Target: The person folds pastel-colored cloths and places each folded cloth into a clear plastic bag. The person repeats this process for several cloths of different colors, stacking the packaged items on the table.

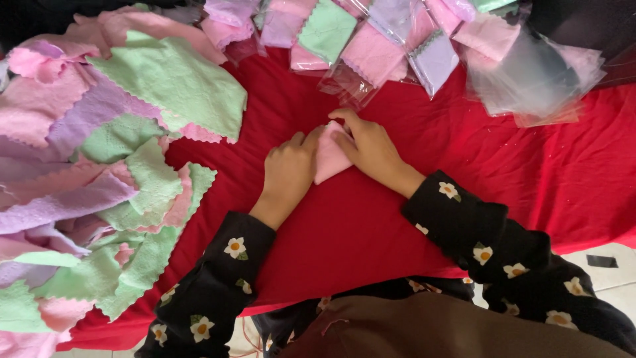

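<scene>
A small pink cloth (329, 161), folded into a compact shape, lies on the red sheet (371, 225). My left hand (289, 171) presses its left side, fingers curled over the edge. My right hand (370, 147) lies on its right side, fingertips on the top fold. Both hands hold the cloth flat against the sheet. Black sleeves with white flowers cover both forearms.
A loose heap of pink, green and lilac cloths with zigzag edges (99, 152) fills the left. Folded cloths in clear plastic bags (371, 40) lie along the top. A stack of clear empty bags (536, 79) sits at the upper right. White floor tiles (609, 272) show at lower right.
</scene>
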